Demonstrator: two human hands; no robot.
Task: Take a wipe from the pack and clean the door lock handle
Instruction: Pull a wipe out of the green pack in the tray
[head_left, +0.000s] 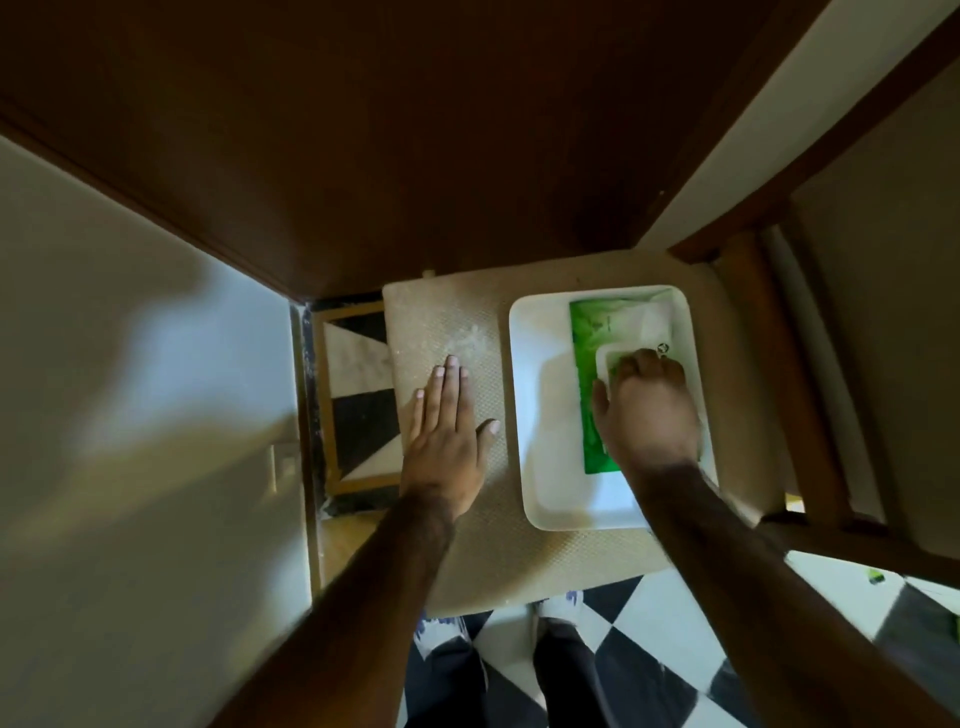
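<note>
A green wipe pack (589, 364) lies in a white tray (540, 415) on a beige chair seat (483, 545). My right hand (649, 410) rests on the pack, fingers curled at its white lid opening; whether they pinch a wipe is hidden. My left hand (447, 421) lies flat and open on the seat, left of the tray. The dark brown door (363, 130) fills the top of the view. Its lock handle is out of sight.
A cream wall (130, 415) stands on the left, the wooden chair back (810, 364) on the right. Black and white checkered floor tiles (649, 649) and my feet in white shoes (441, 631) show below the seat.
</note>
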